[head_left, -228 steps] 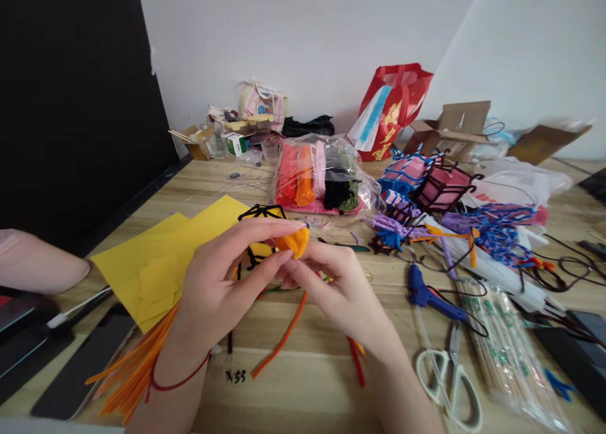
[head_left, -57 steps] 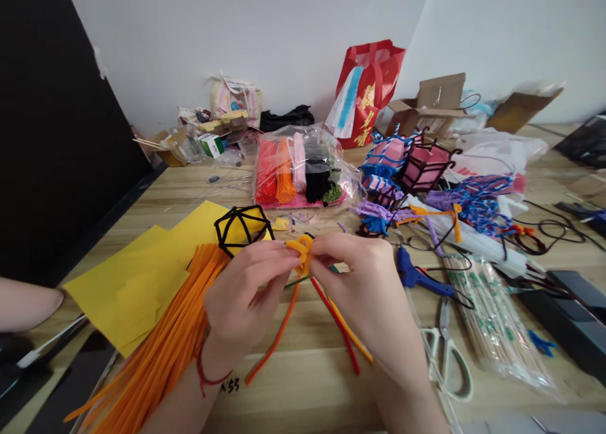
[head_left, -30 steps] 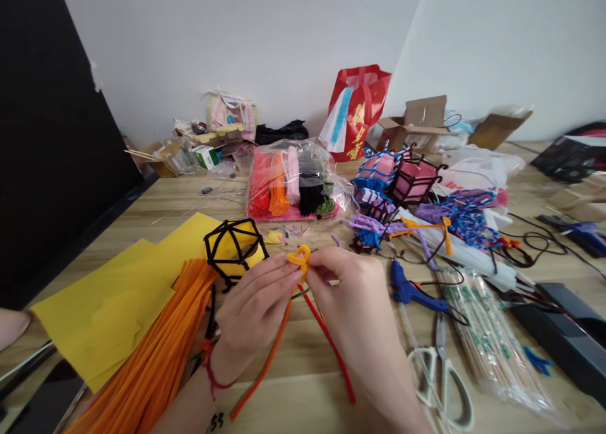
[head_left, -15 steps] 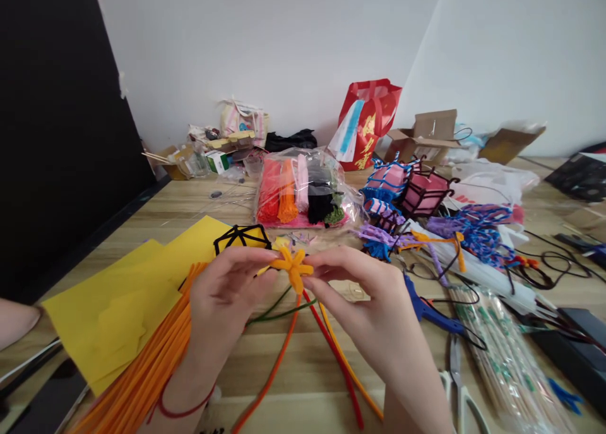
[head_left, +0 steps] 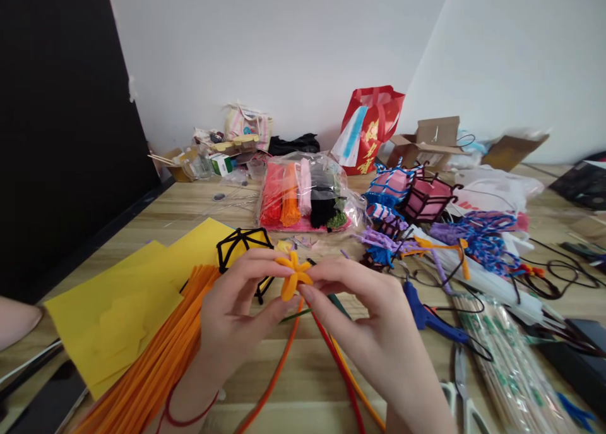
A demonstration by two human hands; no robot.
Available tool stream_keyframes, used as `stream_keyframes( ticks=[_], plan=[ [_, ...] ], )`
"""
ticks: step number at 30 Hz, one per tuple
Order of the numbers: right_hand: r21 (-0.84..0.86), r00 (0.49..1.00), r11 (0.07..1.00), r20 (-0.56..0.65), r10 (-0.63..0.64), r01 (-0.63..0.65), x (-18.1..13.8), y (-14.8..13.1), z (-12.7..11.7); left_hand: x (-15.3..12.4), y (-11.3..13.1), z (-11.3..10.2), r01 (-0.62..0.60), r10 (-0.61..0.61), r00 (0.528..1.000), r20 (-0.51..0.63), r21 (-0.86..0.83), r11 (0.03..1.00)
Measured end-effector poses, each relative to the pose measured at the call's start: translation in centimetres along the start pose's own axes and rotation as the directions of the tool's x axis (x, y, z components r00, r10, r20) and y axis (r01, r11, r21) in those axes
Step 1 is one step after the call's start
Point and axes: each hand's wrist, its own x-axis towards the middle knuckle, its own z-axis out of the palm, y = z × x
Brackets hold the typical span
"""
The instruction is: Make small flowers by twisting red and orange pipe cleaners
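A small orange-yellow pipe-cleaner flower (head_left: 294, 275) with several looped petals is pinched between both hands above the table. My left hand (head_left: 241, 301) grips a petal on its left side with thumb and fingers. On the opposite side, the thumb and forefinger of my right hand (head_left: 360, 301) close on another petal. Loose pipe cleaners lie beneath the hands: an orange one (head_left: 279, 371), a red one (head_left: 341, 374) and a yellow-orange one. Just behind my left hand stands a black-framed yellow lantern shape (head_left: 243, 241), partly covered by the fingers.
Yellow sheets (head_left: 127, 301) and a bundle of orange pipe cleaners (head_left: 156, 345) lie left. Bagged pipe cleaners (head_left: 307, 194) sit behind. To the right are a blue glue gun (head_left: 430, 317), scissors (head_left: 460, 377), wrapped sticks (head_left: 511, 358) and pink lanterns (head_left: 428, 197). Another person's arm (head_left: 16, 323) shows at left.
The flower has turned a little, with its lower-left petal now facing me. My left hand has shifted right and its fingers have moved on the petals. The view has tilted slightly.
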Motion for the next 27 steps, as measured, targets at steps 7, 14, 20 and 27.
stream_keyframes(
  ticks=[7, 14, 20, 27],
  plan=[
    [0.067, 0.995, 0.993, -0.004, 0.099, -0.098, -0.12, -0.04, 0.63, -0.47, -0.09, -0.09, -0.124, 0.125, 0.992, 0.01, 0.206, 0.971],
    [0.021, 0.996, 0.996, -0.012, 0.091, -0.09, -0.22, -0.03, 0.91, -0.68, -0.2, 0.4, -0.106, 0.127, 0.989, -0.071, 0.246, 0.963],
    [0.011, 0.998, 0.998, -0.002, 0.069, -0.069, -0.26, -0.27, 0.97, -0.47, -0.22, 0.45, -0.095, 0.108, 0.991, -0.075, 0.164, 0.982],
    [0.0, 1.0, 1.0, -0.015, 0.014, -0.014, -0.13, -0.18, 0.99, -0.06, 0.35, 0.58, -0.1, 0.113, 0.99, -0.08, 0.148, 0.984]
  ],
)
